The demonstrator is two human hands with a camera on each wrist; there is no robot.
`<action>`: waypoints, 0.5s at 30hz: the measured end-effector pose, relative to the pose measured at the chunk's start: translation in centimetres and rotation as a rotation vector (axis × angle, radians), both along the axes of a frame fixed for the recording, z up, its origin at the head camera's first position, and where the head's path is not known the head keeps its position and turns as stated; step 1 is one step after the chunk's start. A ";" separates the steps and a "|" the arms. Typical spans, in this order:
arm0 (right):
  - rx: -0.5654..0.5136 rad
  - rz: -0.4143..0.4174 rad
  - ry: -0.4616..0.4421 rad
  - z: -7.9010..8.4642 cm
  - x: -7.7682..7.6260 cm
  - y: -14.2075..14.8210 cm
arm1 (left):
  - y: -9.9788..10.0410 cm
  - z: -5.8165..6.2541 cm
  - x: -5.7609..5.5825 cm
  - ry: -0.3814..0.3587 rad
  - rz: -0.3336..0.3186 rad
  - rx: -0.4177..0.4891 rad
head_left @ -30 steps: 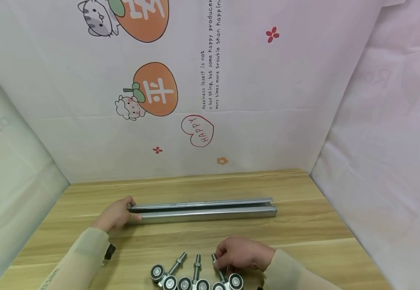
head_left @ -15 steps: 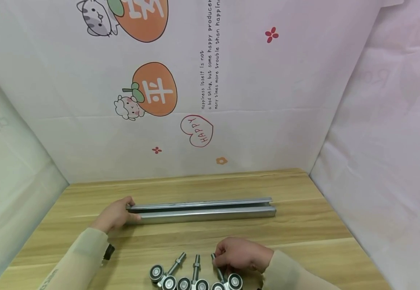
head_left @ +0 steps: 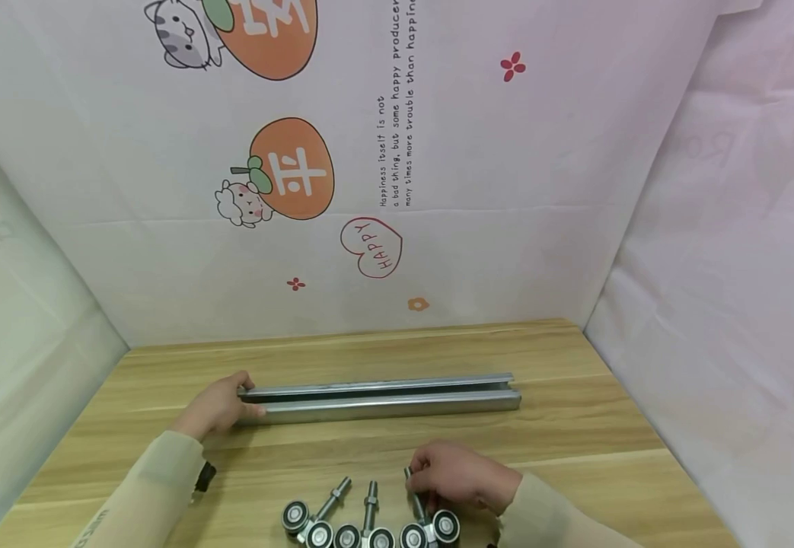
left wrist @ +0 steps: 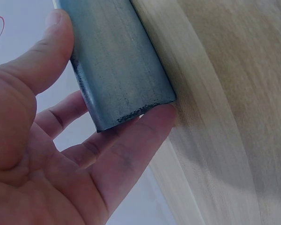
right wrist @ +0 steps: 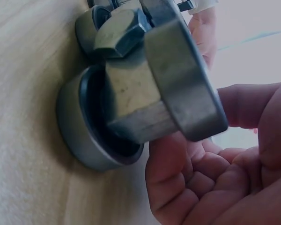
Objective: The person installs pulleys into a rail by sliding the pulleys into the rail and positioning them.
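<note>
A long metal channel rail (head_left: 390,409) lies across the table, its slot facing up in the head view. My left hand (head_left: 217,407) grips the rail's left end, thumb on the near side. In the left wrist view that end (left wrist: 114,65) sits between the thumb and fingers. Nearer me, my right hand (head_left: 461,476) pinches the bolt of the rightmost roller trolley (head_left: 416,535). Its wheels and hex bolt head (right wrist: 124,33) loom large in the right wrist view. Beside it lie a middle roller trolley (head_left: 370,517) and a left roller trolley (head_left: 321,520), bolts pointing away from me.
White printed cloth (head_left: 472,190) hangs behind the wooden table (head_left: 575,426), with more cloth walls at the left and right. Bare wood lies between the rail and the trolleys. The trolleys' wheels reach the lower edge of the head view.
My right hand has shifted slightly away from me, and the right trolley has moved a little with it. The left hand and the rail stay in place.
</note>
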State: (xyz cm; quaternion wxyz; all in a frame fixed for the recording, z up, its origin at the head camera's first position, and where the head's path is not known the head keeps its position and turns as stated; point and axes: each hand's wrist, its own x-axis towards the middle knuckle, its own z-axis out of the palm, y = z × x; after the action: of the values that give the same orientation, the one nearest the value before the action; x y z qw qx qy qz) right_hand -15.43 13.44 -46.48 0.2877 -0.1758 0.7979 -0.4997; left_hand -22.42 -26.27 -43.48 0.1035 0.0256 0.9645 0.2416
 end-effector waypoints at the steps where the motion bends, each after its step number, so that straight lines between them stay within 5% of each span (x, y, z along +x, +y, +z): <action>1: 0.001 -0.006 0.002 0.0 0.0 0.0 | 0.0 0.0 0.0 0.002 0.000 0.002; 15: -0.064 -0.062 0.034 1.3 0.1 0.6 | 0.1 0.1 -0.1 0.010 0.001 0.012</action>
State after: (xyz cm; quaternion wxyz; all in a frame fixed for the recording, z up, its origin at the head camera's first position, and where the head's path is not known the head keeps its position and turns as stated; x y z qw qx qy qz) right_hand -15.36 14.03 -45.19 0.2527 -0.1685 0.7913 -0.5306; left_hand -22.48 -26.22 -43.42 0.0982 0.0271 0.9635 0.2474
